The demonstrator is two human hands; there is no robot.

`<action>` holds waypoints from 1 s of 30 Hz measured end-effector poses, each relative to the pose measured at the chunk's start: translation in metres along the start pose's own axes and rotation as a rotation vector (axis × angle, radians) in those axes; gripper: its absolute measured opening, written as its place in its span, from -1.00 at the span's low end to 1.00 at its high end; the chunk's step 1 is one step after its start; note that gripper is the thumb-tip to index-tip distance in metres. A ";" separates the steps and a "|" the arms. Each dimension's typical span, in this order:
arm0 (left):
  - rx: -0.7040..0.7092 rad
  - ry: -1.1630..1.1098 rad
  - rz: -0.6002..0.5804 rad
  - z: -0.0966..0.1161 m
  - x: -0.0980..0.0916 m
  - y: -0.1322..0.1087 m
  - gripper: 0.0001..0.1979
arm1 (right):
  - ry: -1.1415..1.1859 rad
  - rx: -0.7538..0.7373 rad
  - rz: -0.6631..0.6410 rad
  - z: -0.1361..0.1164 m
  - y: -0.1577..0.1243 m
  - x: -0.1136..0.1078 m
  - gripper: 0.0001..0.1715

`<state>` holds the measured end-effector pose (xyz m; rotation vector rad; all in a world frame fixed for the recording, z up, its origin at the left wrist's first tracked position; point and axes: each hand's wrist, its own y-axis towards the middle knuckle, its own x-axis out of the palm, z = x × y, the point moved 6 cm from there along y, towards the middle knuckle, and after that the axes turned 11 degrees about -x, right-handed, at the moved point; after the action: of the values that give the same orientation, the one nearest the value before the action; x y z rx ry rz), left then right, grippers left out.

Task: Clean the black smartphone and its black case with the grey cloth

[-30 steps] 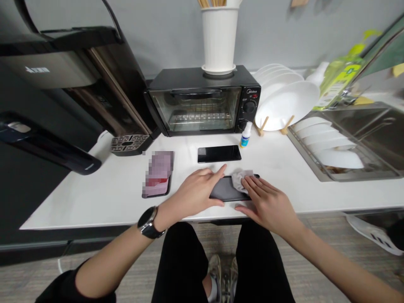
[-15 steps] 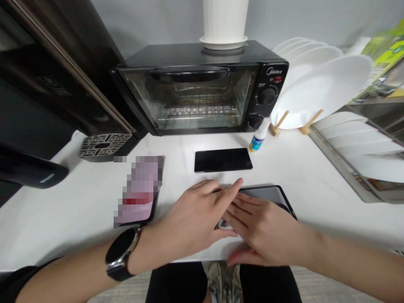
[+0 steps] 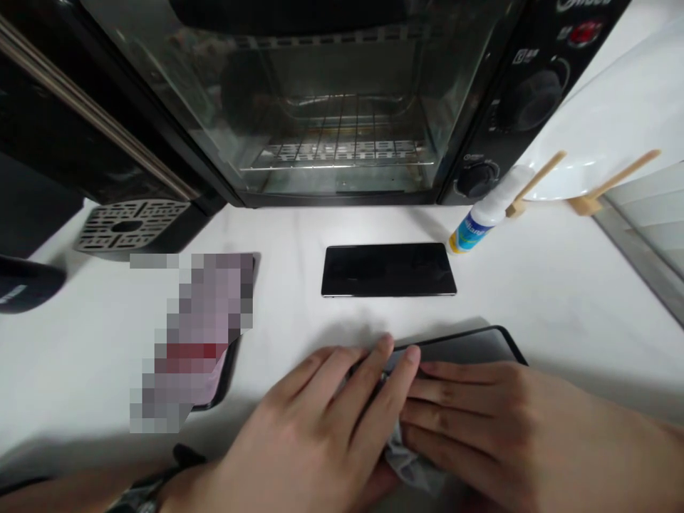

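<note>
A flat device with a black rim and glossy grey screen (image 3: 464, 346) lies near the table's front, partly covered by both hands. My left hand (image 3: 320, 427) holds its left end, long fingers across the surface and thumb mostly hidden beneath. Under the fingers of my right hand (image 3: 491, 420) is a crumpled pale grey cloth (image 3: 409, 463), pressed against the device. The fingertips of the two hands meet over the screen. Just beyond them a black phone (image 3: 389, 271) rests face up. A small spray bottle (image 3: 473, 226) with a blue and yellow label stands behind it, at right.
A black toaster oven (image 3: 342, 196) fills the back. On the left, another phone (image 3: 214, 313) lies with a blurred, pinkish screen, near a machine with a metal drip tray (image 3: 131, 226). White plates (image 3: 614, 114) stand in wooden racks (image 3: 588, 205) at the back right.
The view has moved closer and tilted down. Both hands remain on the device, and the left fingers now lie flatter over it. More of the crumpled cloth shows below the right fingers.
</note>
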<state>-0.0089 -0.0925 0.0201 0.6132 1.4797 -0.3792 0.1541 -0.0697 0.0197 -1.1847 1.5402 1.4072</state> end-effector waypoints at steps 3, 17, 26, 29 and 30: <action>0.014 0.030 0.010 -0.003 0.001 0.001 -0.32 | 0.031 0.005 -0.001 0.001 0.001 0.001 -0.58; -0.059 0.044 0.058 0.006 0.001 0.004 -0.13 | -0.085 -0.050 -0.037 0.006 -0.010 -0.004 -0.31; -0.098 0.049 0.044 -0.003 -0.002 0.007 -0.19 | -0.380 0.207 -0.039 0.022 -0.033 -0.035 -0.45; -0.086 0.020 0.051 -0.003 -0.002 0.008 -0.22 | -0.431 0.273 -0.022 0.017 -0.036 -0.032 -0.39; -0.082 0.010 0.056 -0.002 -0.002 0.007 -0.23 | -0.438 0.294 -0.020 0.015 -0.035 -0.030 -0.36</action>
<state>-0.0066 -0.0855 0.0236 0.5908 1.4772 -0.2704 0.1956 -0.0494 0.0341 -0.6605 1.3570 1.2696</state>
